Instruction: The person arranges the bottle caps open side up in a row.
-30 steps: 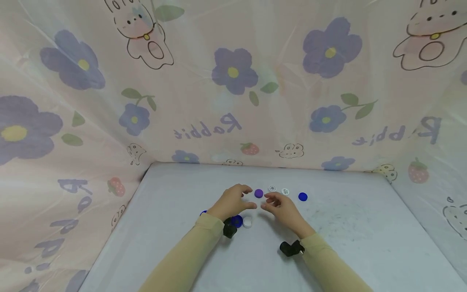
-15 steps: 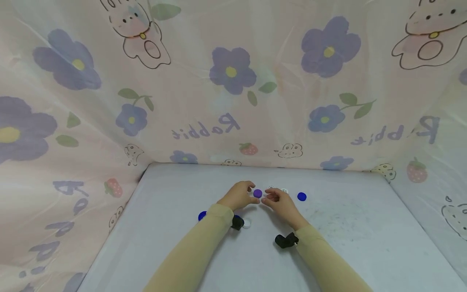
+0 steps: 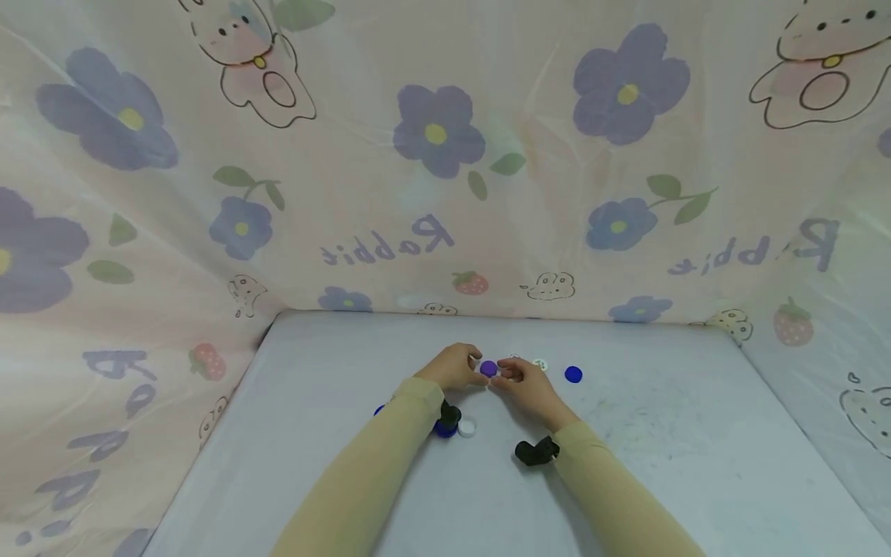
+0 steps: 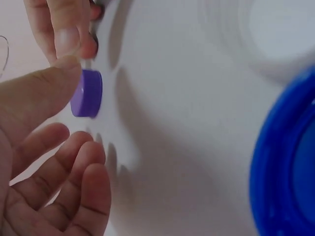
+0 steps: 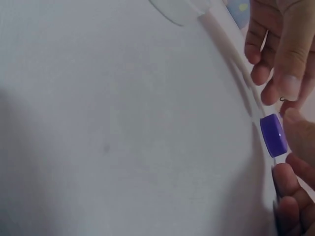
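A small purple bottle cap (image 3: 489, 369) sits between the two hands toward the back of the white table. At its left, my left hand (image 3: 448, 367) has thumb and fingers loosely curved; in the left wrist view the thumb overlaps the purple cap (image 4: 87, 93), while the fingers (image 4: 93, 196) are spread apart below it. My right hand (image 3: 532, 393) comes from the right, fingers bent toward the cap's other side. The right wrist view shows the purple cap (image 5: 273, 135) right by the right thumb (image 5: 301, 137). Neither hand has its fingers wrapped around it.
Near the left wrist lie a blue cap (image 3: 445, 430) and a white cap (image 3: 467, 427); another blue piece (image 3: 379, 410) is partly behind the left sleeve. Beyond the right hand are white printed discs (image 3: 540, 364) and a blue disc (image 3: 574, 374). A patterned curtain (image 3: 376, 193) encloses the table.
Both hands have closed in on the purple cap from either side, the left hand moving a little farther back. The left wrist shifted over the nearby blue cap.
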A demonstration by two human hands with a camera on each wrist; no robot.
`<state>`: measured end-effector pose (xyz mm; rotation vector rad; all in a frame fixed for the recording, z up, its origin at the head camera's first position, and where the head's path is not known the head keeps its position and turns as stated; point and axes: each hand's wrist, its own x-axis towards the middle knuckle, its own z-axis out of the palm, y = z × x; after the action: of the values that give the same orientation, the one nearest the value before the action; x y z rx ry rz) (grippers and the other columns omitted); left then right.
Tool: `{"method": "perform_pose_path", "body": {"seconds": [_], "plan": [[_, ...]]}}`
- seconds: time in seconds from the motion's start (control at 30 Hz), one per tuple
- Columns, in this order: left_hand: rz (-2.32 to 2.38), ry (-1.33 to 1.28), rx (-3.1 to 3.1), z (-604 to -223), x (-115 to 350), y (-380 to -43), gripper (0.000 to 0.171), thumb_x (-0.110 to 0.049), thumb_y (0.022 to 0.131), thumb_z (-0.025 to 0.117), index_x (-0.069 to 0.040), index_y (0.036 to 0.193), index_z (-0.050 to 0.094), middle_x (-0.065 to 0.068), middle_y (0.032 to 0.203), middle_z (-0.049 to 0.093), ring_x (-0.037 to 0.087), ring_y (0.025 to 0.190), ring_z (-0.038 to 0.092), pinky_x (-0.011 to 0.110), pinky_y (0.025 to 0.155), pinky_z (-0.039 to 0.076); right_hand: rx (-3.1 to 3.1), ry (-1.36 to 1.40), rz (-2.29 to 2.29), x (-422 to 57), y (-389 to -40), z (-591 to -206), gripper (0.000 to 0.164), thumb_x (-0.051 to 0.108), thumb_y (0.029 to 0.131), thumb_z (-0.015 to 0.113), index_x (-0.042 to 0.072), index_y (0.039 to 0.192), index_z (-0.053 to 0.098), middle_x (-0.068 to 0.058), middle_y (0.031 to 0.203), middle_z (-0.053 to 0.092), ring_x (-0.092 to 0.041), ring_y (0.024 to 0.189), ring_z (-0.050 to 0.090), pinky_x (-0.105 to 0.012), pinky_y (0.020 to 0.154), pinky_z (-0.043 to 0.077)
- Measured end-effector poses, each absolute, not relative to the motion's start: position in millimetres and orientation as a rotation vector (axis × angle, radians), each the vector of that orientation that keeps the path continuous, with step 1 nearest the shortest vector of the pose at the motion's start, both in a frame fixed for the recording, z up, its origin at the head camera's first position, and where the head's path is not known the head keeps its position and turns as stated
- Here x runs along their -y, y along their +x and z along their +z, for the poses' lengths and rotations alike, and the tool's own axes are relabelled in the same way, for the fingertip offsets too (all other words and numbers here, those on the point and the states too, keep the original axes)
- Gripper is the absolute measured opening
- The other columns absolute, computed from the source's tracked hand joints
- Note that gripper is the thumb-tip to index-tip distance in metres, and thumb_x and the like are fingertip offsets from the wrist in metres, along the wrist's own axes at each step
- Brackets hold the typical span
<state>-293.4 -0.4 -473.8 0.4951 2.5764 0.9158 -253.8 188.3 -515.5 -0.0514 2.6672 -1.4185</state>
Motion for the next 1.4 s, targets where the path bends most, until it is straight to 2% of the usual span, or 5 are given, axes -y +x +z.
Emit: {"method": "perform_pose_path", "body": {"seconds": [0.3, 0.57, 0.73, 1.13, 1.4], "plan": [[0.896, 0.488, -2.564, -471.5, 3.0, -292.1, 0.051, -0.02, 0.082, 0.079, -0.006, 0.127, 0.06, 0.004, 0.103, 0.064, 0.017, 0.093, 0.06, 0.035, 0.086, 0.048, -2.691, -0.071, -1.345, -184.0, -252.1, -514.3, 0.041, 0.03, 0.087, 0.073, 0.014, 0.124, 0.064, 0.001, 0.099, 0.061, -0.019, 0.088, 0.052, -0.034, 0.075, 0.042], [0.869, 0.492, -2.596, -472.6, 4.2, -288.6, 0.032, -0.016, 0.082, 0.079, -0.006, 0.11, 0.065, 0.0, 0.092, 0.059, 0.014, 0.084, 0.055, 0.031, 0.081, 0.046, -2.7, -0.076, -1.371, -176.2, -249.5, -511.8, 0.033, 0.024, 0.087, 0.073, 0.013, 0.118, 0.068, 0.001, 0.095, 0.061, -0.017, 0.085, 0.053, -0.033, 0.073, 0.042], [0.858, 0.512, -2.608, -474.8, 5.3, -288.7, 0.028, -0.015, 0.082, 0.079, -0.007, 0.105, 0.066, 0.0, 0.091, 0.058, 0.013, 0.083, 0.054, 0.03, 0.079, 0.046, -2.709, -0.067, -1.372, -172.1, -247.8, -510.2, 0.028, 0.023, 0.087, 0.073, 0.014, 0.113, 0.07, 0.0, 0.093, 0.061, -0.017, 0.084, 0.054, -0.033, 0.074, 0.042], [0.951, 0.543, -2.615, -470.0, 7.7, -285.4, 0.025, -0.02, 0.085, 0.076, -0.009, 0.104, 0.064, -0.004, 0.086, 0.059, 0.01, 0.08, 0.056, 0.027, 0.077, 0.047, -2.655, -0.142, -1.513, -174.7, -244.9, -508.5, 0.029, 0.02, 0.092, 0.067, 0.013, 0.12, 0.067, 0.003, 0.1, 0.069, -0.015, 0.098, 0.062, -0.039, 0.09, 0.047], [1.094, 0.589, -2.586, -454.2, 17.0, -270.1, 0.026, -0.024, 0.089, 0.072, -0.009, 0.109, 0.066, -0.006, 0.089, 0.061, 0.009, 0.082, 0.057, 0.027, 0.076, 0.048, -2.703, -0.202, -1.58, -173.8, -234.5, -501.2, 0.029, 0.028, 0.094, 0.066, 0.017, 0.12, 0.067, 0.002, 0.097, 0.066, -0.016, 0.088, 0.059, -0.033, 0.074, 0.048]]}}
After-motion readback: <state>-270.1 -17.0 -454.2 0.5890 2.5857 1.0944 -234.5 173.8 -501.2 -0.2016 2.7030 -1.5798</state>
